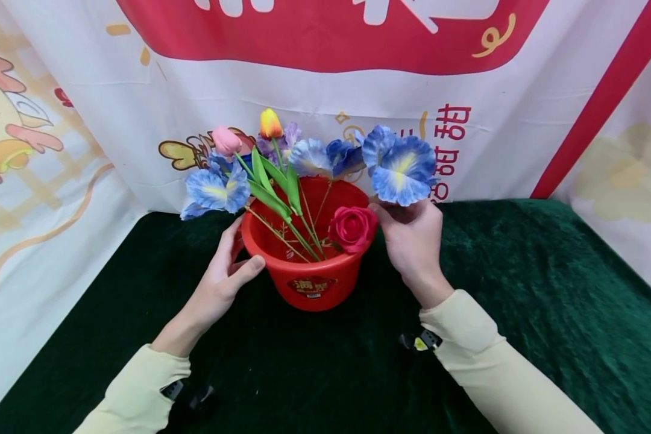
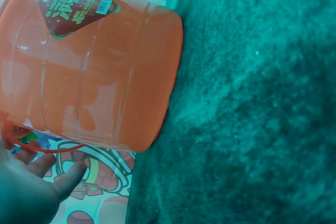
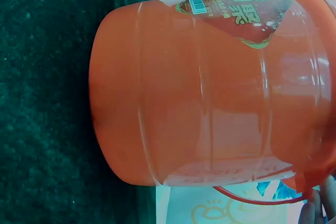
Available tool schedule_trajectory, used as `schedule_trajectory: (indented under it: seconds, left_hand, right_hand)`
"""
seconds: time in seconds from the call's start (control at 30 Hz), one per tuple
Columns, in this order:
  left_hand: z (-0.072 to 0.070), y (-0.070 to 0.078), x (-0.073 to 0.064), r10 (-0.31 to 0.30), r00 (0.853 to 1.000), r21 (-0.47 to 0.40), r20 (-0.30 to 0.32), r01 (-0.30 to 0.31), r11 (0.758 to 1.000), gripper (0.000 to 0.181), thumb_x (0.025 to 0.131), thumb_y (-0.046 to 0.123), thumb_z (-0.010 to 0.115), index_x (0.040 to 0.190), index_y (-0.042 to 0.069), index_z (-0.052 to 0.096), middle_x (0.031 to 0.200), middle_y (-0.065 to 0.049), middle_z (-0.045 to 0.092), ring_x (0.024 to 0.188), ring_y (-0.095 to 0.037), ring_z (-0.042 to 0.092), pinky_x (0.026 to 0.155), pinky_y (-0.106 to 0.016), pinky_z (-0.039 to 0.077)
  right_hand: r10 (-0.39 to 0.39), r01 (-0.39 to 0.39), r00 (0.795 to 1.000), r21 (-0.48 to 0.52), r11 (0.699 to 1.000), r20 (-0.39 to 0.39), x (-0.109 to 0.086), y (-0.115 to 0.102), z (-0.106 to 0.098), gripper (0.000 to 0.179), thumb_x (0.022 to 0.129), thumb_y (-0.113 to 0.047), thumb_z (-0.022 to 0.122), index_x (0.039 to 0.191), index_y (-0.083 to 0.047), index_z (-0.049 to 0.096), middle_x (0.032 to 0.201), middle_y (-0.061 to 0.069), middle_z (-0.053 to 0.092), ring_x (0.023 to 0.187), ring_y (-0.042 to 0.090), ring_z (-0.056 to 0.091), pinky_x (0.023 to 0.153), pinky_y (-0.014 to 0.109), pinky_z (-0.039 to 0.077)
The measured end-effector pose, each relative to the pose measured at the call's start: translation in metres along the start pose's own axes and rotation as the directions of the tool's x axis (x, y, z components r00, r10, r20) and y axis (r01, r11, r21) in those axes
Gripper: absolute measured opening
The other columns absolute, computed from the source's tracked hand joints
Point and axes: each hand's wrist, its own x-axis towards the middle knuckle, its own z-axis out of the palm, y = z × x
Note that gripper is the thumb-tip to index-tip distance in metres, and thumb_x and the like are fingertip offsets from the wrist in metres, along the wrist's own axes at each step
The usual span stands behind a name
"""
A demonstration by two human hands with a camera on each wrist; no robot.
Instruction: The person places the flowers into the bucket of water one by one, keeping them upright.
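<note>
A red plastic bucket (image 1: pixel 314 289) stands on dark green cloth with several artificial flowers in it. My left hand (image 1: pixel 225 271) is at its left side, thumb on the front of the rim and fingers behind. In the left wrist view the left hand's fingers (image 2: pixel 65 179) are spread near the bucket's thin handle (image 2: pixel 58 150). My right hand (image 1: pixel 415 241) is at the right rim, just below a blue iris (image 1: pixel 401 172) whose petals partly cover it; I cannot tell what its fingers hold. A red rose (image 1: pixel 352 229) leans over the rim beside it.
A pink tulip (image 1: pixel 226 141), a yellow-orange tulip (image 1: pixel 270 125) and another blue iris (image 1: pixel 214 190) rise from the bucket's left. Close behind hangs a white and red printed backdrop (image 1: pixel 304 90). Green cloth (image 1: pixel 548 289) spreads on both sides of the bucket.
</note>
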Motion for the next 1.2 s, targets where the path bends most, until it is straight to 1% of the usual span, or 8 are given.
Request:
schedule_trajectory:
  seconds: [0.13,0.27,0.43,0.6,0.73,0.9,1.07,1.2]
  left_hand:
    - [-0.001,0.001,0.0,-0.004,1.0,0.004,-0.003,0.004,1.0,0.069,0.112,0.023,0.047,0.17,0.03,0.012,0.175,0.002,0.021,0.16,-0.03,0.025,0.11,-0.018,0.049]
    - [-0.001,0.001,0.0,-0.01,1.0,0.005,-0.006,0.01,1.0,0.069,0.112,0.023,0.047,0.17,0.03,0.011,0.175,0.002,0.02,0.16,-0.029,0.024,0.11,-0.017,0.049]
    - [-0.001,0.001,0.0,-0.01,1.0,-0.003,-0.001,0.01,1.0,0.069,0.112,0.024,0.047,0.17,0.03,0.011,0.175,0.002,0.02,0.16,-0.029,0.024,0.11,-0.017,0.048]
    - [0.0,0.001,0.002,-0.01,1.0,0.006,0.003,0.01,1.0,0.069,0.112,0.025,0.047,0.17,0.03,0.011,0.175,0.003,0.02,0.16,-0.029,0.024,0.11,-0.017,0.048]
    - [-0.001,0.0,0.002,-0.008,1.0,0.012,-0.003,0.008,1.0,0.069,0.111,0.025,0.048,0.17,0.03,0.011,0.175,0.003,0.02,0.16,-0.029,0.024,0.11,-0.017,0.048]
    - [-0.001,0.0,0.0,0.004,1.0,0.013,-0.002,-0.004,1.0,0.07,0.111,0.024,0.048,0.17,0.03,0.011,0.175,0.002,0.02,0.16,-0.029,0.025,0.11,-0.017,0.048]
    - [-0.001,0.0,0.0,0.004,1.0,0.028,-0.002,-0.004,1.0,0.07,0.111,0.023,0.048,0.17,0.03,0.012,0.175,0.002,0.023,0.159,-0.028,0.027,0.111,-0.017,0.047]
    - [-0.005,0.002,-0.002,-0.021,1.0,0.112,0.001,0.021,0.993,0.071,0.111,0.025,0.05,0.17,0.033,0.012,0.175,0.003,0.024,0.159,-0.027,0.029,0.119,-0.036,0.044]
  right_hand:
    - [-0.056,0.058,0.998,-0.047,0.997,0.027,-0.002,0.003,-0.004,0.036,0.101,-0.01,0.071,0.136,-0.008,0.067,0.128,0.007,0.075,0.111,0.014,0.072,0.103,0.032,0.06]
    - [-0.142,0.147,0.989,-0.185,0.972,0.038,-0.003,0.009,-0.008,0.032,0.104,-0.017,0.068,0.135,-0.01,0.071,0.128,0.004,0.076,0.111,0.012,0.071,0.099,0.03,0.061]
    - [-0.205,0.192,0.979,-0.351,0.916,0.0,0.0,0.016,-0.016,0.022,0.101,-0.015,0.069,0.119,-0.005,0.078,0.108,0.009,0.081,0.09,0.015,0.07,0.077,0.021,0.054]
    - [-0.204,0.184,0.979,-0.439,0.879,0.001,0.001,0.021,-0.026,0.021,0.092,-0.006,0.065,0.105,-0.002,0.082,0.1,0.012,0.082,0.088,0.018,0.071,0.075,0.021,0.05]
    - [-0.21,0.204,0.977,-0.458,0.865,0.039,0.005,0.022,-0.032,0.02,0.089,-0.002,0.062,0.094,-0.003,0.081,0.084,0.012,0.078,0.075,0.018,0.061,0.065,0.021,0.043]
    - [-0.156,0.128,0.988,-0.475,0.871,-0.019,0.013,0.021,-0.043,0.024,0.089,-0.001,0.059,0.087,-0.006,0.082,0.078,0.012,0.07,0.069,0.018,0.054,0.058,0.022,0.04]
    - [-0.001,-0.038,0.995,-0.371,0.928,-0.105,0.024,0.023,-0.063,0.028,0.1,-0.008,0.056,0.092,-0.003,0.082,0.089,0.007,0.077,0.072,0.013,0.07,0.067,0.017,0.057]
    - [0.102,-0.137,0.984,-0.262,0.955,-0.145,0.034,0.024,-0.079,0.029,0.104,-0.01,0.053,0.102,-0.001,0.081,0.087,-0.007,0.077,0.072,0.008,0.075,0.073,0.019,0.061]
